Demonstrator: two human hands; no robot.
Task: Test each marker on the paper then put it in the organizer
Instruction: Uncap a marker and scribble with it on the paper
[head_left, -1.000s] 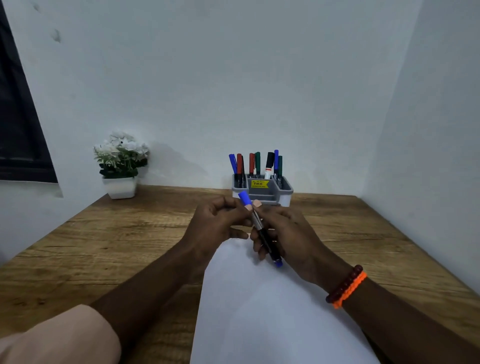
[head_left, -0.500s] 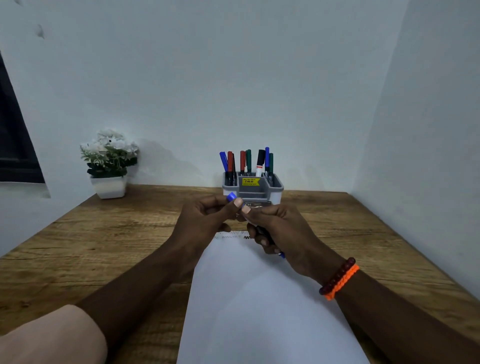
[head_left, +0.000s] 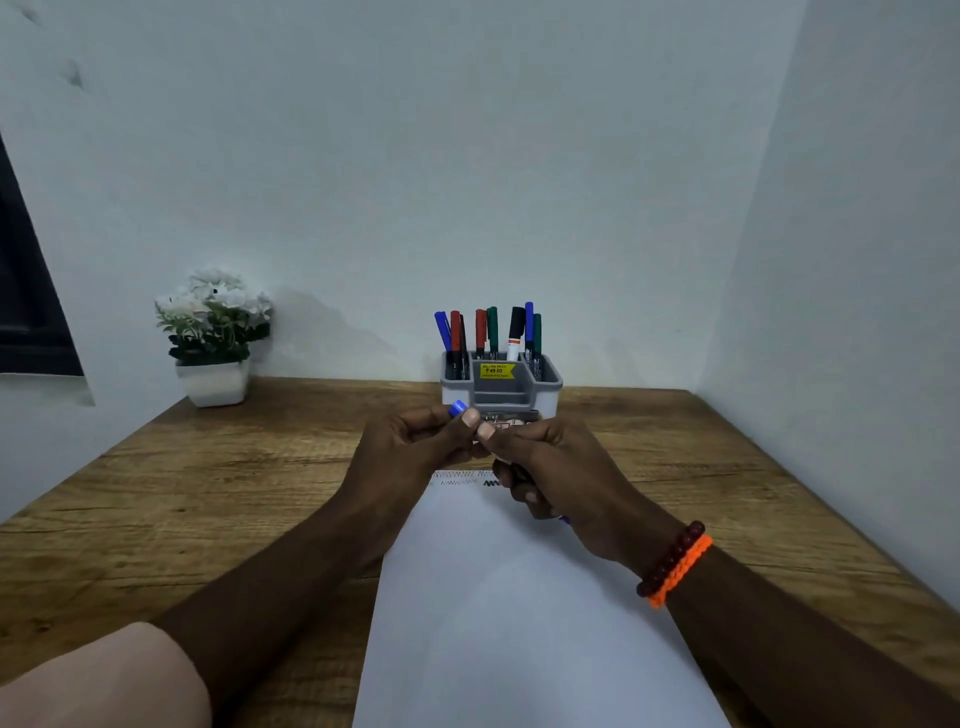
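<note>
Both hands meet above the far end of the white paper (head_left: 519, 597). My left hand (head_left: 415, 449) pinches the blue cap (head_left: 457, 408) of a marker between thumb and fingers. My right hand (head_left: 550, 467) grips the marker's barrel, which is almost wholly hidden in the fist; only a blue bit of its rear end (head_left: 564, 518) shows. Whether the cap is on or off the marker I cannot tell. Zigzag test marks (head_left: 462, 478) run along the paper's far edge. Behind the hands stands the grey organizer (head_left: 550, 387) holding several markers upright.
The wooden table (head_left: 208, 493) sits in a corner, with walls behind and on the right. A white pot of white flowers (head_left: 213, 338) stands at the back left. A dark window frame (head_left: 26, 291) is on the left.
The camera has tilted up, so hands and organizer sit lower in view. My hands drew closer around the marker; less of its barrel shows now.
</note>
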